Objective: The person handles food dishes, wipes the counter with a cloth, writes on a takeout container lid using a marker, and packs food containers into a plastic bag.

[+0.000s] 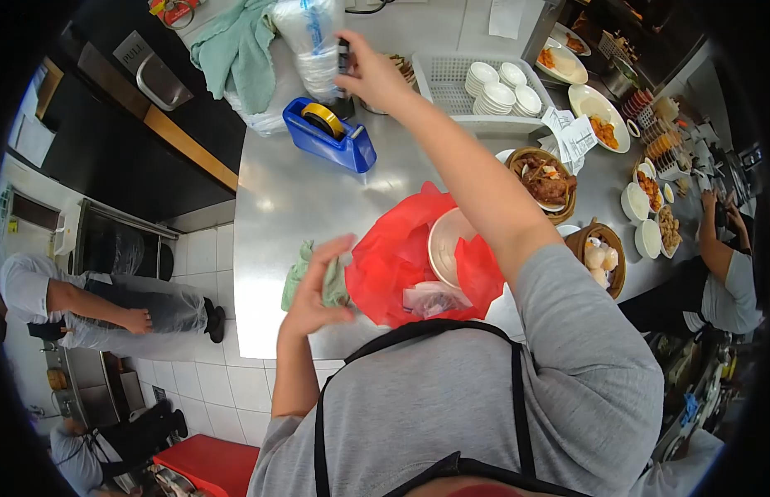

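Note:
My right hand [370, 76] reaches to the back of the steel counter. Its thumb and fingers close around a small black object [343, 56], whose kind I cannot make out, beside a plastic-wrapped stack of white lids or cups [316, 62]. Fingers apart and holding nothing, my left hand [316, 290] hovers by a crumpled green cloth [295, 277] and an open red plastic bag [385, 248]. Inside the bag are a round pale container [444, 248] and a small clear packet [434, 300]. A blue tape dispenser [339, 147] with yellow tape stands below my right hand.
A white basket [443, 95] holds stacked small white dishes. Bamboo steamers of food [546, 184] [600, 257] and a plate [598, 116] line the right side. A green towel [236, 50] hangs at the back left. Co-workers [111, 306] [724, 265] stand on both sides.

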Demonstrator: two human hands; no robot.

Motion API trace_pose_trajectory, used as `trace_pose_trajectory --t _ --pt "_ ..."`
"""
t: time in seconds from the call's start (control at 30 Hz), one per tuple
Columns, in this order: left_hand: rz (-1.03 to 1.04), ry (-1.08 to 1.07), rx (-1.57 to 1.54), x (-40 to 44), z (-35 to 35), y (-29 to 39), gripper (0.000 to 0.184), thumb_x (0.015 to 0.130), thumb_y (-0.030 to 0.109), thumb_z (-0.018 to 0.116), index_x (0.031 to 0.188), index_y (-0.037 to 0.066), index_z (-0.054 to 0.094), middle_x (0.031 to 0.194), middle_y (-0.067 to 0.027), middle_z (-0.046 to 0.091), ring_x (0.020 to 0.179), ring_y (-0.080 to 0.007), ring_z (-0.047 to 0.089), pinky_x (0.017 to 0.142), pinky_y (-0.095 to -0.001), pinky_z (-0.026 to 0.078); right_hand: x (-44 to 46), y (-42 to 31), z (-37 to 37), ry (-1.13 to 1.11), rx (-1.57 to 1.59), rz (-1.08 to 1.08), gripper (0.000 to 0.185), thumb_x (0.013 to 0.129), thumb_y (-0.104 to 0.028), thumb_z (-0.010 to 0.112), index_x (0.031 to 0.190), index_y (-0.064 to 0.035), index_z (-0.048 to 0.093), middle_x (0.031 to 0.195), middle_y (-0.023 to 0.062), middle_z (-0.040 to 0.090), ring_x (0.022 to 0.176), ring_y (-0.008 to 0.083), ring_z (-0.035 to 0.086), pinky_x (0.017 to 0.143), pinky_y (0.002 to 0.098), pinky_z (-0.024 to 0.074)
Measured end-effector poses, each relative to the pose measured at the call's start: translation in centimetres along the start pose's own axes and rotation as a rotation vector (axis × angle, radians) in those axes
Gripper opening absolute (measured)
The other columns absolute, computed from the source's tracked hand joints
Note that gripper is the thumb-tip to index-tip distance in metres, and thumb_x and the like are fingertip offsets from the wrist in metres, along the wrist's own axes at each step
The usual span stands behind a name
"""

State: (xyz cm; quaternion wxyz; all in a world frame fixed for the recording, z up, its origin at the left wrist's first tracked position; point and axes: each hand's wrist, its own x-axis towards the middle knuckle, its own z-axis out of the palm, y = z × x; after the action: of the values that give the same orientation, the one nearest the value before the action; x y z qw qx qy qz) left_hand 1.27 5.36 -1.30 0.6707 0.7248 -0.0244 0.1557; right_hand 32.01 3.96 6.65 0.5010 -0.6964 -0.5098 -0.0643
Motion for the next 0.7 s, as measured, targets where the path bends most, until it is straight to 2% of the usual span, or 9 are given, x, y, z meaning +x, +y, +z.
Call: trace_pose_trajectory --t 0.07,0.17,0.23,0.3,0.37,0.43,0.53,0.6,0.7 --pt "0.009 0.188 -0.031 0.6 -2.1 0.0 0.085 0.06 0.047 0.077 0.124 0.003 0.043 0.127 -0.0113 0.043 0.119 -0.0251 0.04 0.102 -0.0387 0.027 2.2 -0.6 2.3 0.062 0.1 0.017 0.049 0.074 -0.006 0.064 0.115 -0.0078 0.038 0.095 0.0186 0.06 0.086 0.0346 0.059 0.073 0.04 0.0469" --pt "-0.02 0.293 0.043 1.6 -4.5 -0.1 0.076 0.069 0.048 0.07 0.123 0.003 0.041 0.126 -0.0118 0.045 0.117 -0.025 0.043 0.101 -0.0398 0.028 3.6 0.0 6.2 0.093 -0.002 -0.051 0.037 0.079 -0.007 0.059 0.111 -0.0076 0.04 0.096 0.0174 0.06 0.088 0.0351 0.058 0.074 0.042 0.0454" --pt "-0.058 0.317 0.062 2.3 -5.8 -0.5 0.056 0.078 0.029 0.065 0.122 0.003 0.042 0.123 -0.0109 0.048 0.113 -0.0224 0.046 0.099 -0.0367 0.032 4.1 1.6 8.7 0.001 -0.061 -0.01 0.032 0.081 -0.008 0.056 0.109 -0.008 0.041 0.095 0.0172 0.059 0.089 0.0353 0.058 0.076 0.0426 0.0446" --pt "-0.072 0.349 0.101 3.9 -7.3 -1.4 0.049 0.081 0.021 0.062 0.122 0.002 0.043 0.122 -0.0105 0.048 0.112 -0.0215 0.047 0.097 -0.0346 0.034 4.2 4.2 10.8 -0.238 -0.172 0.12 0.026 0.084 -0.014 0.052 0.108 -0.01 0.045 0.094 0.0163 0.059 0.094 0.034 0.056 0.079 0.0423 0.0431" --pt "-0.05 0.388 0.177 5.5 -9.0 -2.3 0.039 0.084 0.008 0.056 0.121 0.002 0.044 0.12 -0.0091 0.049 0.109 -0.0185 0.048 0.093 -0.0302 0.037 3.5 4.1 11.0 -0.117 -0.171 0.047 0.026 0.083 -0.016 0.054 0.107 -0.0099 0.047 0.094 0.0157 0.058 0.093 0.034 0.055 0.078 0.0416 0.0433" --pt "-0.044 0.428 0.154 7.1 -11.0 -3.5 0.04 0.084 0.009 0.057 0.122 0.002 0.043 0.119 -0.0085 0.049 0.107 -0.0175 0.049 0.092 -0.03 0.037 2.2 3.4 9.8 0.008 -0.183 -0.024 0.027 0.082 -0.017 0.056 0.106 -0.0099 0.048 0.094 0.0152 0.058 0.093 0.0339 0.055 0.077 0.0409 0.0434" --pt "-0.08 0.565 0.255 9.6 -14.2 -6.1 0.046 0.086 0.023 0.057 0.126 0.007 0.04 0.116 -0.004 0.049 0.103 -0.0133 0.048 0.086 -0.0284 0.038 0.3 4.8 6.5 0.224 -0.263 -0.048 0.043 0.076 -0.026 0.064 0.112 -0.007 0.047 0.097 0.015 0.057 0.093 0.0316 0.055 0.077 0.0381 0.044" --pt "-0.227 0.657 0.135 11.7 -15.7 -7.1 0.047 0.088 0.032 0.053 0.127 0.011 0.039 0.118 -0.0033 0.049 0.105 -0.0143 0.047 0.086 -0.0325 0.038 -1.3 8.6 5.0 0.028 0.148 0.326 0.071 0.067 -0.038 0.072 0.119 0.001 0.041 0.099 0.0164 0.055 0.094 0.0281 0.055 0.078 0.0361 0.0439" --pt "-0.314 0.626 0.019 15.8 -17.7 -9.9 0.053 0.087 0.04 0.05 0.13 0.013 0.035 0.124 -0.0057 0.047 0.11 -0.0191 0.046 0.088 -0.0367 0.037 -5.6 8.3 2.5 -0.378 0.062 0.596 0.098 0.057 -0.048 0.079 0.125 0.0068 0.033 0.108 0.0195 0.054 0.102 0.0276 0.051 0.087 0.0371 0.0413"
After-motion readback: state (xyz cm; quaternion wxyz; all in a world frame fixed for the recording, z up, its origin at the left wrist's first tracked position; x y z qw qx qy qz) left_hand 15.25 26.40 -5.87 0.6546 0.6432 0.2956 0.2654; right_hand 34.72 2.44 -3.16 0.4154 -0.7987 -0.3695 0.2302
